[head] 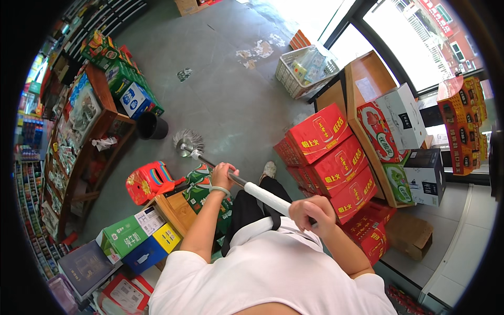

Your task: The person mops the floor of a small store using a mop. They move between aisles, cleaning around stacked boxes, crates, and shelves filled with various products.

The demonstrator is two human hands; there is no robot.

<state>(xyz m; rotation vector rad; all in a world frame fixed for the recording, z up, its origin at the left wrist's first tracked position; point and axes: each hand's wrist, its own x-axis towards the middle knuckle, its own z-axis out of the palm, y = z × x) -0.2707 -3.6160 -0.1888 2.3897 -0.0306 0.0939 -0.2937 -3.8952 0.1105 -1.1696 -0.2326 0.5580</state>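
A round string mop head [189, 142] with grey strands rests on the grey floor, ahead and to the left. Its metal handle, with a white grip sleeve [267, 198], slants back towards my body. My left hand [224, 175], with a pale bangle at the wrist, is closed around the metal part of the handle. Near the handle's upper end, my right hand [314, 214] is closed around it, just beyond the white sleeve. The mop head lies close to a black bin [152, 126] and a red decorated box [149, 182].
Red drink cartons [332, 157] are stacked on the right beside a wooden counter [370, 118]. A white plastic basket [299, 75] stands by the glass door. Wooden display shelves [98, 114] and green cartons [126, 78] line the left. Milk cartons [128, 234] are at the lower left.
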